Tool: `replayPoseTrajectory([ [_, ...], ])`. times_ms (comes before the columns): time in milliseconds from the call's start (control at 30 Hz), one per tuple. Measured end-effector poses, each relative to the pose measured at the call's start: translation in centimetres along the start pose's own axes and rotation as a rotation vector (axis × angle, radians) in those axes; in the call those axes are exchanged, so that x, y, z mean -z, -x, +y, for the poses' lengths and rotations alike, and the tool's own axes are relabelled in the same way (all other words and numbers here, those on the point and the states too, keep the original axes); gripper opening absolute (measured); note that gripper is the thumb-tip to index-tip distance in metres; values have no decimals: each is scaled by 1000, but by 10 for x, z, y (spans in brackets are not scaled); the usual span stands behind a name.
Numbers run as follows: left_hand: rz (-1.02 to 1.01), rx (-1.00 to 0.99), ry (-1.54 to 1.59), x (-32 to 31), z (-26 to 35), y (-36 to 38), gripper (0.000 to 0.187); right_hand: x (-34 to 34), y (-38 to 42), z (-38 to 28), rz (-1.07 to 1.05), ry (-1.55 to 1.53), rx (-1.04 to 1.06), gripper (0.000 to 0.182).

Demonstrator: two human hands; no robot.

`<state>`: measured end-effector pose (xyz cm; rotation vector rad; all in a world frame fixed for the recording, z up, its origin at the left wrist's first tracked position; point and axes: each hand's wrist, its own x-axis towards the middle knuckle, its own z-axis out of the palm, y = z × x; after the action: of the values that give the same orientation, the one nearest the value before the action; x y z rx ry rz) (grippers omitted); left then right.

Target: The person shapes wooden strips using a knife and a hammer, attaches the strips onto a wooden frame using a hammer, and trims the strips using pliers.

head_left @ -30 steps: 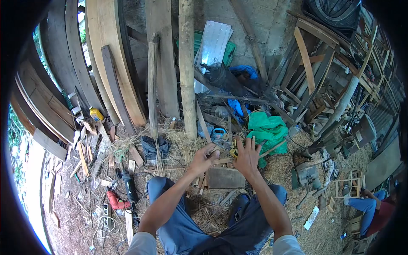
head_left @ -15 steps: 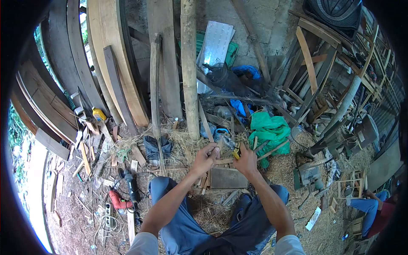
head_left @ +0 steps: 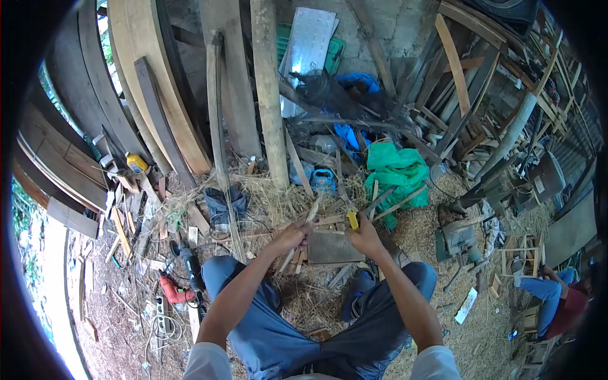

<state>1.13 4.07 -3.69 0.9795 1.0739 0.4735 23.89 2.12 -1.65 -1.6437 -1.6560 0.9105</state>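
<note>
My left hand [head_left: 293, 236] is closed around a thin pale wooden stick [head_left: 313, 211]. The stick slants, its upper end above my fingers and its lower end below my palm. To the right, my right hand [head_left: 365, 236] grips a yellow-handled knife [head_left: 352, 220], its thin blade pointing up and hard to make out. A gap separates the knife from the stick. Beneath and between my hands lies a flat weathered board [head_left: 332, 247]. Just beyond my right hand, a dark flat strip [head_left: 382, 199] rests among wood pieces.
A red power drill [head_left: 173, 291] and an angle grinder [head_left: 189, 261] lie left of my knee. Green plastic sheeting [head_left: 398, 171] is heaped ahead. Tall planks [head_left: 155, 82] lean at the left. A metal machine [head_left: 464, 237] stands at the right, with another person [head_left: 557, 304] seated farther off.
My hands have moved apart, with the knife drawn away from the stick. My left hand has turned, so the stick now slants upright. The view has shifted slightly.
</note>
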Motion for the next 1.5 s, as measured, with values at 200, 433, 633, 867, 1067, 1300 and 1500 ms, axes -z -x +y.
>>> replayPoseTrajectory([
  [200, 41, 49, -66, -4, -69, -50, 40, -40, 14, 27, -182, 47, -265, 57],
  [433, 150, 76, -659, 5, -104, -63, 32, -64, 18, 57, -49, 84, -316, 48],
  [633, 133, 93, -771, 15, -92, -69, 30, -70, 12, 56, -15, 79, -279, 48],
  [867, 321, 0, -927, 4, -90, -60, 29, -92, 12, 64, -48, 201, -218, 50],
  [1067, 290, 30, -1046, 4, -90, -61, 31, -111, 17, 75, 12, 150, -354, 49],
  [1300, 339, -31, -1069, 4, -93, -62, 27, -117, 26, 87, 21, 96, -250, 39],
  [1500, 259, -31, -1024, 17, -94, -72, 28, -110, 26, 106, -163, 224, -201, 40],
])
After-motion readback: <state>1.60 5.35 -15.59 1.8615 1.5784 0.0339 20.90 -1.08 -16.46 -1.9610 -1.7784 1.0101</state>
